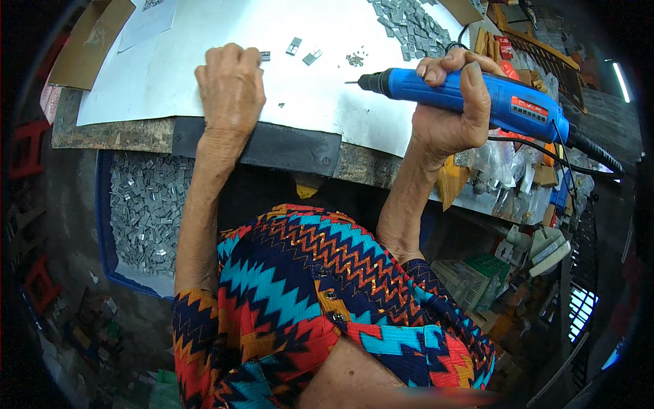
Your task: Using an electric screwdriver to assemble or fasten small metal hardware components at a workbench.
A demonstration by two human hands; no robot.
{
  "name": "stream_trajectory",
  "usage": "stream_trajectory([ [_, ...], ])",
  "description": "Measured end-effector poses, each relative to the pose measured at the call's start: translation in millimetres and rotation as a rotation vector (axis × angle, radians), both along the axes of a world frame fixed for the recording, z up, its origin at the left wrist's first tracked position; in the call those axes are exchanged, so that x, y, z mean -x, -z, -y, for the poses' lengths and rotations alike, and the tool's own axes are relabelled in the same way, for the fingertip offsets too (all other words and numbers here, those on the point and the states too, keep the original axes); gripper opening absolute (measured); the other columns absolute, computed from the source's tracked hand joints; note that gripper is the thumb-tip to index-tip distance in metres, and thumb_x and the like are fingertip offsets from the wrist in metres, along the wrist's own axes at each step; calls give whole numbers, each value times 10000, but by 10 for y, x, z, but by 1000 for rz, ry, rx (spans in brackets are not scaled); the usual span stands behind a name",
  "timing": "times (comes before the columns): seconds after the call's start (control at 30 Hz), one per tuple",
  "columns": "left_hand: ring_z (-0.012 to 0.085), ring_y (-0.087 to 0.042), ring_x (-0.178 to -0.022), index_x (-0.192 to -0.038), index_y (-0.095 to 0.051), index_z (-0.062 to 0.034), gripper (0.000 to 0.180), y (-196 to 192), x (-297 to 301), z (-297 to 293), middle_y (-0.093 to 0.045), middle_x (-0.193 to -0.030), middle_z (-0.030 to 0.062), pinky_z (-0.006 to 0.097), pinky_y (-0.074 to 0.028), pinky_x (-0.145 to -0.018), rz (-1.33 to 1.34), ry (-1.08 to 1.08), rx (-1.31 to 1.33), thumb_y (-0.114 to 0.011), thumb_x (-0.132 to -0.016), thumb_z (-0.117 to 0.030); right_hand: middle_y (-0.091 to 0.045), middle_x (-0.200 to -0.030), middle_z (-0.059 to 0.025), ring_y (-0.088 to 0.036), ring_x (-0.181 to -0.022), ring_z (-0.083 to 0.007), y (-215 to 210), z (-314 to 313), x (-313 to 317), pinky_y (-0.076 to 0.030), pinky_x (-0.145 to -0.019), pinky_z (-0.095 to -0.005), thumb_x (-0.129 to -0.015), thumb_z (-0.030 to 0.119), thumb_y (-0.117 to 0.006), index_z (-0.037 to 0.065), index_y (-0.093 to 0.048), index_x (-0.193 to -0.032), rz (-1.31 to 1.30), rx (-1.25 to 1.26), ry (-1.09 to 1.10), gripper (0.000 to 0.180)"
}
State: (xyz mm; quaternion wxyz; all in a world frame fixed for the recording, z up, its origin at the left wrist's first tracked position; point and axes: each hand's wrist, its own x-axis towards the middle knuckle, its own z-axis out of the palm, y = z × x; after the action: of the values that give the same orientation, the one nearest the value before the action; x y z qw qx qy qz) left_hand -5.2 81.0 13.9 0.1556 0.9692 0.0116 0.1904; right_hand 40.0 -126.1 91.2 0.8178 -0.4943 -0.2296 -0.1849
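My right hand point(453, 102) is wrapped round a blue electric screwdriver point(436, 92), whose thin bit points left above the white table sheet. Knuckles up, my left hand point(231, 85) rests curled on the sheet; its fingertips are hidden, so I cannot make out what they hold. A small grey part point(265, 56) lies right beside those fingers. Two more grey parts with dark sections, one upright part point(293, 46) and one tilted part point(312, 56), lie farther right. Beyond them sits a little heap of tiny screws point(356, 58).
A large pile of grey parts point(412, 27) covers the far right of the table. Below the left table edge stands a blue bin point(105, 225) filled with similar parts. A cardboard flap point(92, 44) stands at far left. The screwdriver's black cable point(596, 153) trails right, past plastic bags point(501, 163).
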Motion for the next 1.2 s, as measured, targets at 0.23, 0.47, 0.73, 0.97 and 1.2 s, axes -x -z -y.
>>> stream_trajectory([
  [0.23,238,-480,-891,-830,-628,-50,114,-30,-211,255,-547,-907,96,371,-391,-751,66,114,193,-609,-727,-95,-557,-732,-142,-558,-559,-201,-1,-21,16,-456,-604,-392,-720,80,-551,4,-513,-948,14,24,-5,244],
  [0.47,224,-451,-903,-867,-633,-52,209,37,-380,472,-520,-898,74,383,-367,-773,55,33,43,-674,-689,-155,-560,-727,-141,-560,-557,-196,12,9,33,-460,-614,-395,-713,74,-551,10,-484,-983,-17,3,-17,285],
  [0.73,228,-457,-884,-844,-608,-38,182,104,-233,414,-522,-864,75,388,-358,-754,58,125,105,-655,-702,-141,-564,-729,-142,-562,-558,-198,-14,-36,3,-458,-607,-396,-712,71,-546,13,-483,-983,-17,25,-22,285],
  [0.97,246,-518,-775,-805,-560,6,105,121,-34,362,-545,-774,111,357,-417,-696,67,219,349,-605,-726,-46,-571,-712,-130,-559,-556,-189,-16,-187,-75,-454,-588,-387,-712,83,-543,9,-504,-941,-5,112,-60,244],
  [1.2,243,-550,-738,-817,-559,6,104,137,-32,363,-551,-762,122,340,-454,-665,89,233,443,-600,-725,-19,-574,-676,-119,-560,-550,-172,-12,-450,-112,-477,-560,-347,-702,76,-549,-27,-521,-902,40,174,-117,227],
])
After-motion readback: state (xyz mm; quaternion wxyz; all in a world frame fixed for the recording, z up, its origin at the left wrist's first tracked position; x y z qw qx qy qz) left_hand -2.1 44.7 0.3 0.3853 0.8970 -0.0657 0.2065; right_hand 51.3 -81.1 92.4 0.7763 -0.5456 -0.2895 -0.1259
